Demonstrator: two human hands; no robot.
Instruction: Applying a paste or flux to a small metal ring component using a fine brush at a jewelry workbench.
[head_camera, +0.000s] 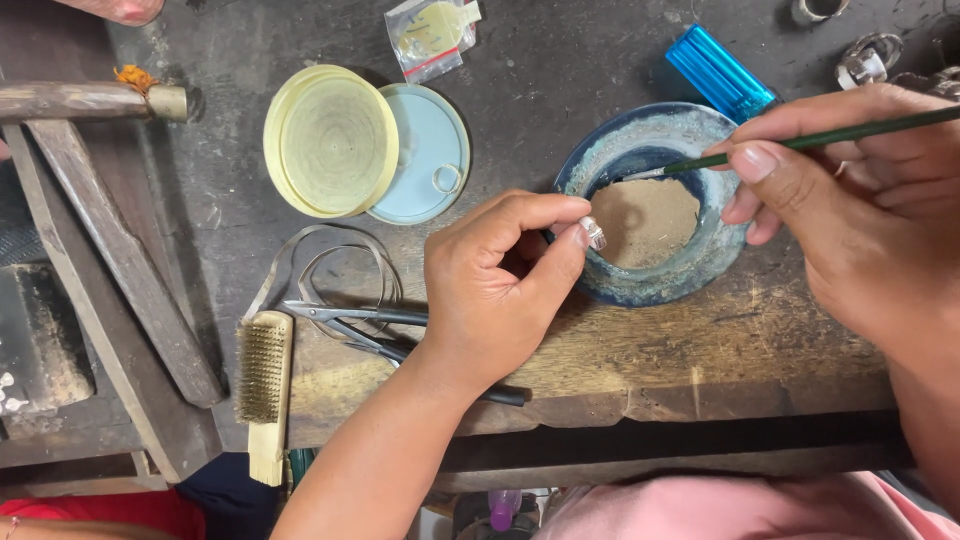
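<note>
Carefully now: left of the dish (655, 285), the left hand (500, 290) pinches a small silver piece (593, 233) at its rim; keep it steady there. Right of the dish, the right hand (860, 200) grips a thin brush (800, 143), tip dipped inside; load sparingly.

I see a dark, worn wooden workbench (620, 365) w/ a rough front edge. On it, approx. centre-right, stands a round blue ceramic dish (650, 285) w/ brownish powder inside. Left of it lie a pale yellow round plastic lid (330, 140) overlapping a light blue round tin lid (430, 150). Near the front: metal scissors (345, 315), a thin bent metal strip (330, 250), a small wooden wire brush (264, 385). At the back: a blue plastic lighter (720, 72) and a small clear plastic bag (432, 35).
</note>
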